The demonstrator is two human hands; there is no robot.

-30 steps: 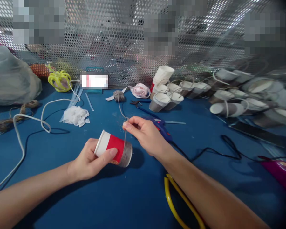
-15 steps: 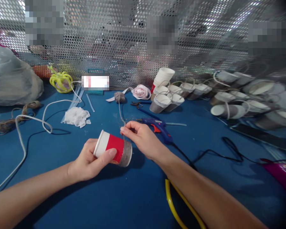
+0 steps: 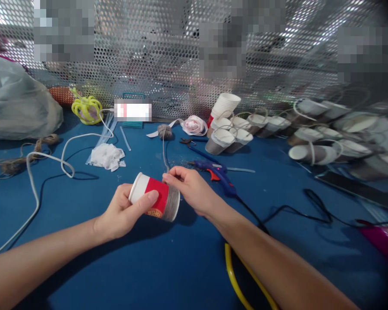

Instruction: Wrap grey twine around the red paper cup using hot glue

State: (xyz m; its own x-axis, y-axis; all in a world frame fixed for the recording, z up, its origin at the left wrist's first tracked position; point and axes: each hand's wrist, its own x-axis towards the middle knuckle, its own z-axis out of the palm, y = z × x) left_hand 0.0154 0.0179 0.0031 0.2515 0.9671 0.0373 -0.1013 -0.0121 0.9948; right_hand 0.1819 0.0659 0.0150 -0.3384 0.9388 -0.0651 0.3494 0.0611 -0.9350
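Note:
A red and white paper cup [image 3: 157,192] lies tilted in my left hand [image 3: 123,211], its rim toward the left and my thumb along its side. Grey twine is wound in close turns around the base end of the cup. My right hand [image 3: 189,187] pinches the grey twine [image 3: 164,156] between thumb and forefinger, right beside the wound part. From there the strand runs up to a small ball of twine [image 3: 164,131] on the blue table. Behind my right hand rests a blue glue gun [image 3: 218,172] with a red trigger.
Several twine-wrapped cups with handles [image 3: 220,141] stand at the back right, by a stack of white cups [image 3: 226,104]. Pliers [image 3: 194,141], a pink ribbon roll [image 3: 194,125], crumpled white material [image 3: 107,156] and a white cable [image 3: 34,185] lie about. A perforated metal screen [image 3: 168,64] closes the back.
The cup has turned a little in my left hand, showing more of its gold print. My right hand has come closer to the cup with the twine.

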